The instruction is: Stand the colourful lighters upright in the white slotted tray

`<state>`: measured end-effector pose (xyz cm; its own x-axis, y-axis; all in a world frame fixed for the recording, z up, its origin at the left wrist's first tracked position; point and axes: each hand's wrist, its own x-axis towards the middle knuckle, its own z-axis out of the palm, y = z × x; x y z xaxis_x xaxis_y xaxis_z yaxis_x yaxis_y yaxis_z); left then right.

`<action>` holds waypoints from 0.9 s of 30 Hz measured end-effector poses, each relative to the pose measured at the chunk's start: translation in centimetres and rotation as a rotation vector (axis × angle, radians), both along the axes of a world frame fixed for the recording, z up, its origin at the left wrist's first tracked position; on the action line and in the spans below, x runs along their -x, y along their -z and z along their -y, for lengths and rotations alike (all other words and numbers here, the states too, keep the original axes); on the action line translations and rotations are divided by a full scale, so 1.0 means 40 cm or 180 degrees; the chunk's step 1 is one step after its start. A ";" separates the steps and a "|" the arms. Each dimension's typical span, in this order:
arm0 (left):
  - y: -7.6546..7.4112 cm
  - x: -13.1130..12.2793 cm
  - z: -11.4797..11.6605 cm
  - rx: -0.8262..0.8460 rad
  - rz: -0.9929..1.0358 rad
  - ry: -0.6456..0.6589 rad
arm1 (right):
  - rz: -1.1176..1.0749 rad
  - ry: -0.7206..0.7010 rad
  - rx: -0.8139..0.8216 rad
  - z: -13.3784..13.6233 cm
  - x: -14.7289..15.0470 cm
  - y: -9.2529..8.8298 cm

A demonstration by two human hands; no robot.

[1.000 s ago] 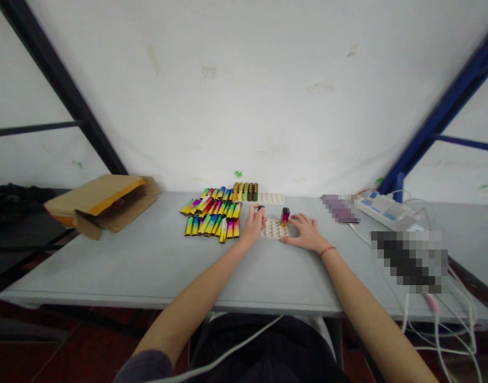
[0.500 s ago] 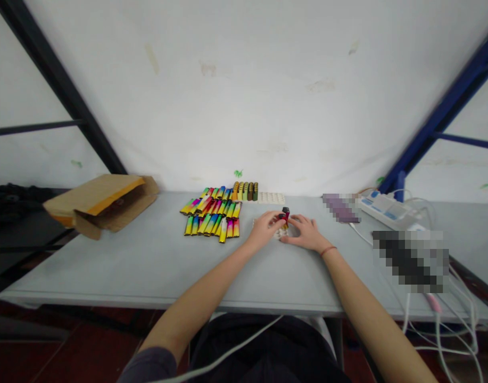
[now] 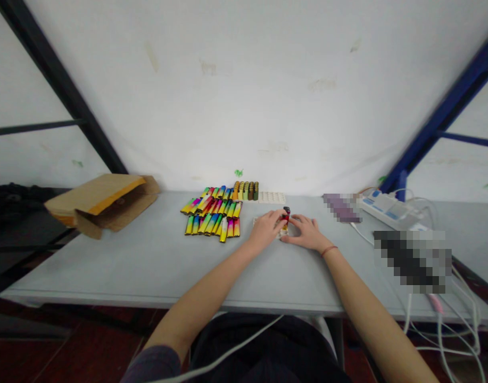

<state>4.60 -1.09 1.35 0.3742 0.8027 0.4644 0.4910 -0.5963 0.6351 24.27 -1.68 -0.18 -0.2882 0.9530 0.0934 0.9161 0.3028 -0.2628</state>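
Between my two hands a white tray with holes [image 3: 283, 234] lies on the table, and red lighters [image 3: 286, 213] stand upright at its right part. My left hand [image 3: 264, 227] is over the tray, its fingers curled round a lighter that they mostly cover. At the tray's right side is my right hand [image 3: 307, 233], fingers apart, fingertips near the lighters, thumb by the tray's front edge. Rows of multicoloured lighters [image 3: 214, 224] lie flat to the left. Behind them an upright block of lighters [image 3: 246, 190] stands beside another white holed tray [image 3: 272, 197].
An open cardboard box [image 3: 104, 199] lies at the left of the grey table [image 3: 156, 271]. To the right are a blurred purple object [image 3: 341, 207], a white power strip [image 3: 387, 208], a blurred dark object [image 3: 409, 260] and loose white cables.
My left hand's fingers have lowered slightly toward the tray, and the dark top of the lighter at them is less visible. My right hand has hardly moved.
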 end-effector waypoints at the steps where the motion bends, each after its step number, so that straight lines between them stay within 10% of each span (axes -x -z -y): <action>1: -0.002 0.001 0.002 -0.0077 -0.0106 0.0006 | -0.0001 -0.0005 -0.0009 -0.001 -0.001 0.001; 5: -0.023 0.021 -0.002 -0.0333 -0.0452 -0.0254 | -0.0007 -0.0013 -0.0028 -0.003 -0.004 0.006; 14: -0.049 0.197 -0.069 0.0041 -0.1628 -0.2483 | -0.0019 -0.0021 0.0069 -0.005 -0.006 0.001; 27: -0.031 0.172 -0.071 -0.0001 -0.1898 -0.2198 | -0.0058 -0.0042 0.0087 -0.003 -0.005 -0.001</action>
